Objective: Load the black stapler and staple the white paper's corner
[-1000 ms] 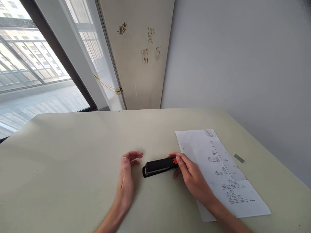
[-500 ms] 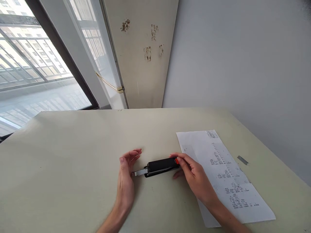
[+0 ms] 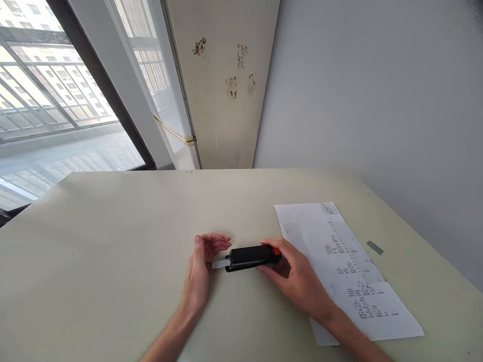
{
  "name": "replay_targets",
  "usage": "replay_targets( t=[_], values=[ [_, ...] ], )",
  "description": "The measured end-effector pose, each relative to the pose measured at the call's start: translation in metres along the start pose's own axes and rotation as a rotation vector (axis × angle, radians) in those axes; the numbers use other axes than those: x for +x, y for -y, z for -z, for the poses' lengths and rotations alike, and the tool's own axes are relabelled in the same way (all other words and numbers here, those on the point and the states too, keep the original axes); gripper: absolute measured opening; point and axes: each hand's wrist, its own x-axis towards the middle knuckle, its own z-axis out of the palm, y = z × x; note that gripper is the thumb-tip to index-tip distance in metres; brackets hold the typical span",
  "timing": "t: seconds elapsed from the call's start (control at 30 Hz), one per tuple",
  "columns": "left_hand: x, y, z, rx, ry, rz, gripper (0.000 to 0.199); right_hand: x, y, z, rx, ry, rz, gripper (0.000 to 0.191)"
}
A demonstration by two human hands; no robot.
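Note:
A black stapler (image 3: pixel 251 255) lies lengthwise on the table, its metal staple tray (image 3: pixel 220 263) sliding out at the left end. My right hand (image 3: pixel 300 276) grips the right end, thumb on the near side and fingers on the far side, by a red button (image 3: pixel 276 251). At the tray's tip is my left hand (image 3: pixel 199 276), the palm side against or very close to it. Its fingers reach out beyond the tray without wrapping round anything, and the thumb points up.
A printed sheet of paper (image 3: pixel 302 226) lies to the right, partly under my right forearm. Farther right is a small grey strip (image 3: pixel 375 247), perhaps staples. The pale table (image 3: pixel 113 241) ends at a grey wall (image 3: pixel 358 90) and a stained panel (image 3: pixel 222 125). A window (image 3: pixel 56 100) is at the left.
My right thumb has left the red button and moved to the stapler's near side. My left hand has shifted slightly right, and the tray sticks out a little less.

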Motion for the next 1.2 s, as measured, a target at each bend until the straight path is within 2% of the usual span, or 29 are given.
replay_targets(
  t=[0.1,0.2,0.37,0.47,0.6,0.7,0.8,0.93,1.07,1.13,1.2],
  values=[
    [0.002,-0.002,0.001,-0.070,0.010,0.019,0.061,-0.001,-0.001,-0.001,-0.073,-0.001,0.071,0.024],
    [0.005,-0.007,0.003,-0.153,0.002,0.060,0.058,-0.004,0.001,-0.002,-0.053,0.001,0.061,0.024],
    [0.010,-0.019,0.008,-0.397,0.017,0.173,0.049,-0.006,0.010,-0.001,0.230,0.059,-0.129,0.037],
    [0.010,-0.024,0.007,-0.581,0.028,0.285,0.044,-0.008,0.014,-0.002,0.512,0.180,-0.260,0.044],
    [0.004,-0.023,0.000,-0.701,0.100,0.432,0.049,-0.012,0.016,-0.009,0.849,0.349,-0.368,0.043],
    [-0.001,-0.022,-0.006,-0.745,0.112,0.508,0.051,-0.013,0.018,-0.013,0.941,0.412,-0.458,0.042],
    [-0.004,-0.021,-0.009,-0.782,0.055,0.569,0.046,-0.012,0.021,-0.012,0.958,0.479,-0.535,0.044],
    [-0.004,-0.019,-0.008,-0.785,0.009,0.593,0.036,-0.010,0.023,-0.009,0.951,0.512,-0.557,0.048],
    [-0.002,-0.015,-0.006,-0.768,0.050,0.577,0.035,-0.011,0.023,-0.007,0.925,0.474,-0.471,0.055],
    [-0.001,-0.012,-0.006,-0.787,0.066,0.575,0.038,-0.012,0.022,-0.007,0.848,0.362,-0.360,0.054],
    [-0.001,-0.010,-0.007,-0.826,0.087,0.564,0.040,-0.014,0.021,-0.007,0.713,0.196,-0.236,0.050]
  ],
)
